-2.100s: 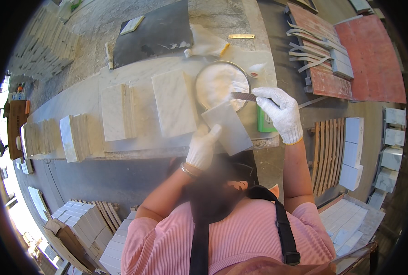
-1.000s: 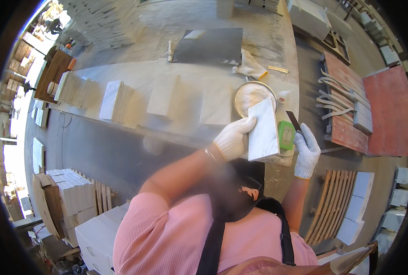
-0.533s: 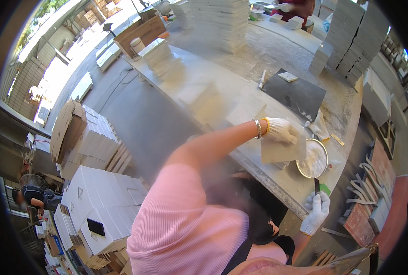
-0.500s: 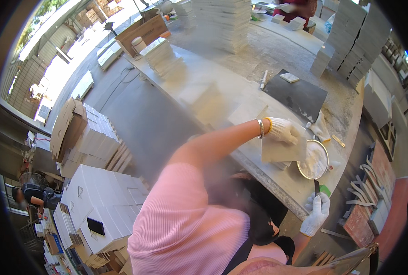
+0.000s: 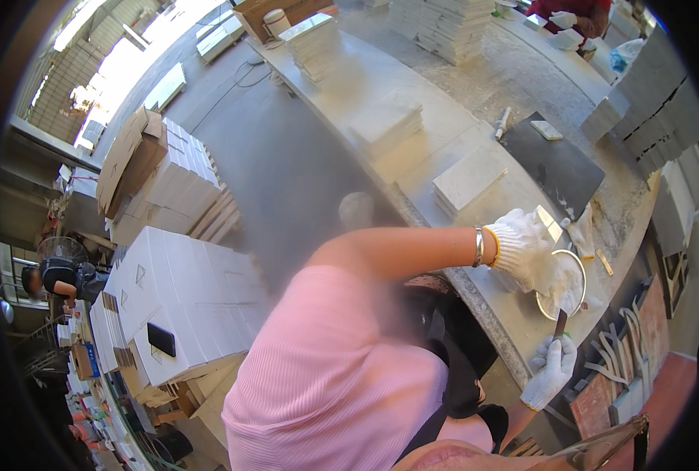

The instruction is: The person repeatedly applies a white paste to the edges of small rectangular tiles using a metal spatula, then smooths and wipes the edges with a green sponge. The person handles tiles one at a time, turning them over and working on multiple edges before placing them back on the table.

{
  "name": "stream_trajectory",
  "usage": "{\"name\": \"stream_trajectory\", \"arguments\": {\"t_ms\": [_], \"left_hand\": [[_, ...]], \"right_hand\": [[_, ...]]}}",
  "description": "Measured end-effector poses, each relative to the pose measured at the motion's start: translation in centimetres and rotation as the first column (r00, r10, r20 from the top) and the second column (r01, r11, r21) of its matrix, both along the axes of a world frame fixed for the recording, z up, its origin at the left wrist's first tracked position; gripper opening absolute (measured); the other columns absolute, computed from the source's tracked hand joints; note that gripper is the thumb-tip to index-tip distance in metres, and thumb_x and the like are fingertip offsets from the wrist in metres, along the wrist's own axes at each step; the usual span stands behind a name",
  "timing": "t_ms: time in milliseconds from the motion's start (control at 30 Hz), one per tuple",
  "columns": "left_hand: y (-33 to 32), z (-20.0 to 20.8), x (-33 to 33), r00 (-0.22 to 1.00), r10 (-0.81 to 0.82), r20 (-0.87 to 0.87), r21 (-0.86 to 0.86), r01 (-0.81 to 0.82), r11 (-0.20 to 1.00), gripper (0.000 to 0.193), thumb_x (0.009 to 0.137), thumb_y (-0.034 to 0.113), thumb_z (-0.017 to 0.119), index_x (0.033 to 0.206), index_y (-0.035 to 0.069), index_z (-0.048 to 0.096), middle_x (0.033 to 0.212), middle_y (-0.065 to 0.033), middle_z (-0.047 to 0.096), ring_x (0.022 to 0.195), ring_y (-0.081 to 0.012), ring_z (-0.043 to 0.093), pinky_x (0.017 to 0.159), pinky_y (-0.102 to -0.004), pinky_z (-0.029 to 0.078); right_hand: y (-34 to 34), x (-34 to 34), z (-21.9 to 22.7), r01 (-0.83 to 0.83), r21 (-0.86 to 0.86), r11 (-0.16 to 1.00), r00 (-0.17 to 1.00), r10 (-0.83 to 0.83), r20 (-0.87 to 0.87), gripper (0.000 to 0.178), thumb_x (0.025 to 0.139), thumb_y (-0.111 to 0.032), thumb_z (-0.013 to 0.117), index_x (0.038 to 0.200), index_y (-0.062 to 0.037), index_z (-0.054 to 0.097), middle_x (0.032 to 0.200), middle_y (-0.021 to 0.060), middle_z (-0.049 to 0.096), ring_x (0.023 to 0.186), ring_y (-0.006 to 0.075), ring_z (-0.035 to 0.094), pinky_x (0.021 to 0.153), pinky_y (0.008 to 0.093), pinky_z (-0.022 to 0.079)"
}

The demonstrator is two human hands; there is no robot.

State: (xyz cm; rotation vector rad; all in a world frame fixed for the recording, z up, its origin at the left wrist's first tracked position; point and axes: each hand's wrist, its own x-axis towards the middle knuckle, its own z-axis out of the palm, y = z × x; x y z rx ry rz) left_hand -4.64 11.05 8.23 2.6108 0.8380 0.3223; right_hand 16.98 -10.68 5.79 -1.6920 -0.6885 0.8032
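Note:
My left hand [image 5: 516, 242], in a white knitted glove, is closed on a pale stone tile [image 5: 549, 224]; the tile is tilted up, its bright face beyond the fingers. Just below it, a round bowl [image 5: 583, 281] on the bench holds white paste or powder [image 5: 563, 286]. My gloved right hand [image 5: 552, 369] grips a putty knife with a dark narrow blade [image 5: 560, 323], which points at the bowl's near rim. A bit of green shows beside those fingers. A low stack of pale tiles [image 5: 470, 179] lies left of my left hand.
The long bench [image 5: 443, 149] carries a dark slab [image 5: 555, 169], a crumpled white glove [image 5: 580, 231] and more tile stacks [image 5: 314, 47]. White boxes [image 5: 196, 306] with a phone [image 5: 161, 339] on top stand at left. Red slabs and curved strips [image 5: 620, 357] are at right. A person [image 5: 593, 20] works across the bench.
My left hand has tilted the tile, which lay flat in view, up on edge near the bowl. The right hand still holds the knife near the rim. The whole view has shifted.

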Motion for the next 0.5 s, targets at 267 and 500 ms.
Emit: {"name": "stream_trajectory", "arguments": {"t_ms": [267, 500], "left_hand": [[-1.5, -1.6, -3.6, 0.993, -0.008, 0.117, 0.072, -0.001, 0.997, 0.073, 0.072, 0.044, 0.082, 0.134, 0.012, 0.062, 0.141, -0.0109, 0.059, 0.131, -0.0399, 0.051, 0.107, -0.0503, 0.042], [-1.3, 0.0, -3.6, 0.995, 0.028, 0.093, -0.035, -0.025, 0.999, 0.077, 0.068, 0.041, 0.085, 0.137, 0.013, 0.064, 0.147, -0.0100, 0.058, 0.138, -0.0356, 0.049, 0.113, -0.0468, 0.039]], "right_hand": [[3.2, -0.2, 1.7, -0.104, 0.012, 0.995, 0.994, 0.103, 0.036, 0.031, 0.097, -0.007, 0.067, 0.128, -0.0003, 0.068, 0.094, 0.0024, 0.069, 0.075, 0.0081, 0.061, 0.066, 0.0223, 0.049], [6.2, -1.3, 0.7, -0.218, 0.017, 0.976, 0.971, 0.215, 0.104, 0.027, 0.097, -0.010, 0.068, 0.123, -0.0045, 0.072, 0.095, 0.0027, 0.071, 0.074, 0.0077, 0.063, 0.065, 0.0207, 0.048]]}}
